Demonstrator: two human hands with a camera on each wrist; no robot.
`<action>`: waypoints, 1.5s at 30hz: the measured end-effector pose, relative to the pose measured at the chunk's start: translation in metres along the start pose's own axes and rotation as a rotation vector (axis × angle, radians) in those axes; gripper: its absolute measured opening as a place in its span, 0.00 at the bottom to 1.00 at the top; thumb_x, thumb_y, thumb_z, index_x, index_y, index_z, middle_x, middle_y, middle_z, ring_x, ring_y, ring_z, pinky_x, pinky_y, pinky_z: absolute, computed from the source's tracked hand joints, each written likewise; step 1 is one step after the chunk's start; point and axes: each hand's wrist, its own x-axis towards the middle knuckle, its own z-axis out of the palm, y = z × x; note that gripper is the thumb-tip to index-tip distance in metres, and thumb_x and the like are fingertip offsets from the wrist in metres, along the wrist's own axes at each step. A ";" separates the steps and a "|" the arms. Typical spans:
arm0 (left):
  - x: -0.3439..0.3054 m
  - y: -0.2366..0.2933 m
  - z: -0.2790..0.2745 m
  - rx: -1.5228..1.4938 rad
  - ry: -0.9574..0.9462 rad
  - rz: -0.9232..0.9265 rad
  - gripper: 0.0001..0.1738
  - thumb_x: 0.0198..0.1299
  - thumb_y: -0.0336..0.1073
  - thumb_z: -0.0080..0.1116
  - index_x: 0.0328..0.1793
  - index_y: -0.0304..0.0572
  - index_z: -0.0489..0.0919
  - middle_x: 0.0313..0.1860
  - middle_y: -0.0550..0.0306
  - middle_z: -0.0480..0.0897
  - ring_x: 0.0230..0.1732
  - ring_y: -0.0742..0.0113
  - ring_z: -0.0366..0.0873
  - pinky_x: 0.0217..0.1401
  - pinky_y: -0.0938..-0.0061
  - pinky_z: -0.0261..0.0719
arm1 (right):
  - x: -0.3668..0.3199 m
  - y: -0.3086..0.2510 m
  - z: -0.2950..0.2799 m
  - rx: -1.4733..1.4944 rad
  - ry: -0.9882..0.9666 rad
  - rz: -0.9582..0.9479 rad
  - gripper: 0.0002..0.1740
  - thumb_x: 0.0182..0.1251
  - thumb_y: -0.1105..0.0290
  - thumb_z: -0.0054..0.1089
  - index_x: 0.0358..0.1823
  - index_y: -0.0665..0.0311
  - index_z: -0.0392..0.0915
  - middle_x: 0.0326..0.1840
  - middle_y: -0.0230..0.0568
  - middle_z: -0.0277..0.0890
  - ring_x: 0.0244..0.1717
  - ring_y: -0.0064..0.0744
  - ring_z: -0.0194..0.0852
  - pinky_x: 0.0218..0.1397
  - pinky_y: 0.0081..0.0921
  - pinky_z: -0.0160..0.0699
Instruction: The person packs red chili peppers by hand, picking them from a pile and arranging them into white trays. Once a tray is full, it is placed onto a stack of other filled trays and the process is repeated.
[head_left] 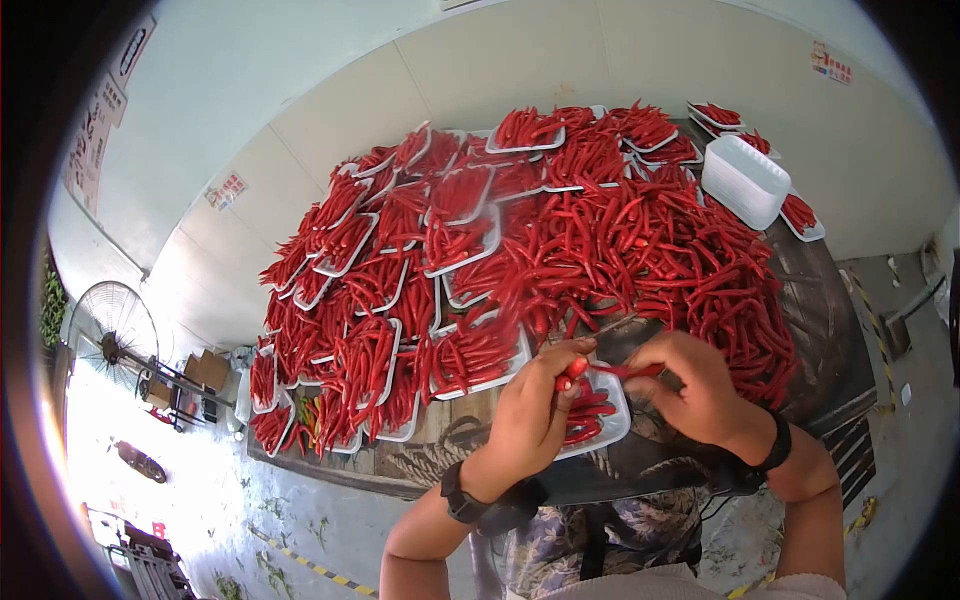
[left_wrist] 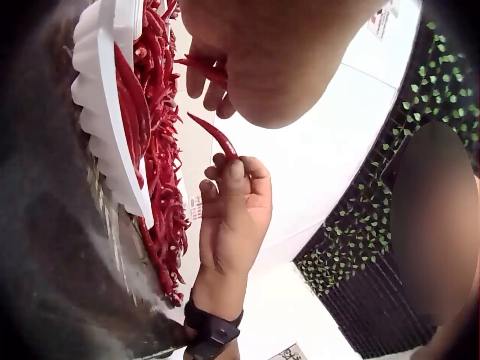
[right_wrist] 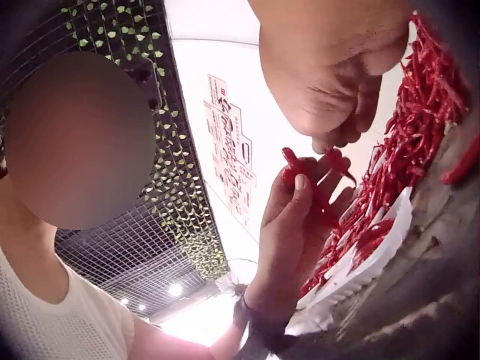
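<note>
Tray (head_left: 621,422) part-filled, chillies (head_left: 590,408) lying inside. Left hand (head_left: 532,400) over tray's left side, fingers curled round one chilli (head_left: 576,367). Right hand (head_left: 692,385) at tray's right, thumb and fingers pinching another. Advise light grip, pods laid parallel. Poster (head_left: 95,145) far left of tray: characters, unreadable. No brand legible.

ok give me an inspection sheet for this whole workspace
surface: dark table, largely covered
job's things: loose red chilies, trays holding chilies, a stack of white trays at the far right, one near tray with some chilies in it
clutter: rope-like strands along the near edge
left hand: holds a red chili
right hand: pinches another chili
cables: nothing seen for certain
surroundings: fan at left, striped floor tape, wall sign
</note>
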 end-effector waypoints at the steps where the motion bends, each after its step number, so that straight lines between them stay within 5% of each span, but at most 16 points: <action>1: -0.001 0.000 0.000 -0.008 -0.006 0.002 0.13 0.71 0.26 0.51 0.60 0.36 0.70 0.50 0.40 0.82 0.45 0.39 0.81 0.46 0.58 0.79 | -0.002 0.000 0.003 -0.006 0.004 0.008 0.15 0.58 0.75 0.70 0.46 0.61 0.78 0.39 0.41 0.78 0.36 0.46 0.79 0.40 0.38 0.76; 4: -0.007 0.007 -0.003 -0.022 -0.291 -0.134 0.16 0.68 0.26 0.55 0.60 0.37 0.70 0.47 0.42 0.82 0.45 0.41 0.82 0.46 0.56 0.79 | -0.002 -0.004 0.015 0.111 -0.053 -0.075 0.16 0.56 0.70 0.73 0.45 0.60 0.78 0.37 0.39 0.78 0.36 0.46 0.77 0.39 0.37 0.73; 11: -0.003 0.009 -0.003 0.116 -0.243 -0.214 0.17 0.64 0.27 0.60 0.58 0.35 0.74 0.45 0.41 0.80 0.45 0.42 0.80 0.48 0.60 0.77 | 0.008 0.001 -0.011 -0.272 -0.087 0.056 0.19 0.52 0.68 0.73 0.44 0.62 0.76 0.38 0.42 0.75 0.44 0.49 0.75 0.48 0.42 0.74; 16: 0.002 0.008 -0.006 0.186 -0.186 -0.279 0.16 0.62 0.26 0.62 0.56 0.37 0.75 0.44 0.43 0.81 0.42 0.43 0.80 0.44 0.58 0.78 | 0.010 0.010 -0.050 -0.256 -0.443 0.210 0.11 0.51 0.65 0.72 0.30 0.64 0.81 0.34 0.44 0.75 0.43 0.49 0.76 0.50 0.43 0.74; 20: -0.001 0.002 -0.005 0.200 -0.198 -0.252 0.16 0.62 0.28 0.63 0.56 0.38 0.74 0.42 0.42 0.81 0.42 0.40 0.81 0.42 0.56 0.78 | 0.005 0.002 -0.042 -0.364 -0.653 0.208 0.12 0.51 0.62 0.72 0.30 0.62 0.82 0.35 0.44 0.77 0.43 0.51 0.78 0.47 0.45 0.76; 23: -0.005 0.003 -0.005 0.125 -0.218 -0.354 0.16 0.64 0.29 0.62 0.56 0.38 0.74 0.40 0.43 0.83 0.42 0.41 0.82 0.42 0.56 0.78 | -0.002 0.005 -0.031 -0.345 -0.663 0.242 0.10 0.54 0.64 0.70 0.32 0.61 0.82 0.35 0.44 0.77 0.44 0.51 0.79 0.47 0.45 0.77; 33: -0.001 0.006 -0.008 0.078 -0.178 -0.274 0.14 0.65 0.33 0.63 0.53 0.36 0.76 0.41 0.44 0.82 0.41 0.45 0.82 0.44 0.62 0.78 | 0.004 0.010 -0.026 -0.274 -0.663 0.276 0.12 0.56 0.70 0.68 0.42 0.62 0.80 0.37 0.46 0.79 0.42 0.51 0.80 0.44 0.43 0.77; 35: -0.002 0.007 -0.009 0.081 -0.187 -0.288 0.14 0.65 0.33 0.64 0.52 0.36 0.77 0.41 0.45 0.82 0.41 0.46 0.82 0.45 0.63 0.78 | 0.009 0.002 -0.024 -0.089 -0.379 0.333 0.13 0.60 0.72 0.69 0.46 0.65 0.79 0.35 0.42 0.79 0.39 0.38 0.83 0.45 0.33 0.79; 36: -0.003 0.006 -0.009 0.075 -0.174 -0.295 0.14 0.65 0.33 0.64 0.52 0.36 0.77 0.41 0.45 0.82 0.41 0.46 0.82 0.45 0.63 0.78 | 0.011 0.000 -0.023 -0.094 -0.394 0.331 0.13 0.60 0.72 0.69 0.46 0.65 0.79 0.35 0.42 0.79 0.39 0.38 0.83 0.45 0.33 0.79; 38: -0.003 0.005 -0.009 0.052 -0.174 -0.245 0.16 0.63 0.30 0.64 0.55 0.38 0.76 0.40 0.43 0.83 0.41 0.43 0.83 0.42 0.60 0.80 | 0.013 -0.002 -0.018 0.398 -0.185 0.488 0.10 0.66 0.75 0.67 0.47 0.66 0.79 0.35 0.34 0.78 0.40 0.21 0.80 0.47 0.23 0.78; 41: -0.002 0.009 -0.010 -0.038 -0.209 -0.241 0.16 0.62 0.30 0.65 0.55 0.39 0.75 0.40 0.43 0.83 0.41 0.44 0.83 0.42 0.60 0.80 | 0.010 0.000 -0.002 0.645 -0.187 0.425 0.08 0.68 0.77 0.65 0.46 0.67 0.77 0.38 0.29 0.78 0.43 0.14 0.76 0.48 0.18 0.76; 45: -0.003 0.005 -0.010 -0.019 -0.194 -0.147 0.18 0.60 0.29 0.65 0.55 0.40 0.75 0.39 0.43 0.83 0.41 0.44 0.82 0.41 0.60 0.79 | 0.002 -0.001 0.015 0.675 -0.197 0.452 0.10 0.68 0.77 0.65 0.48 0.66 0.77 0.40 0.30 0.79 0.44 0.15 0.78 0.49 0.20 0.77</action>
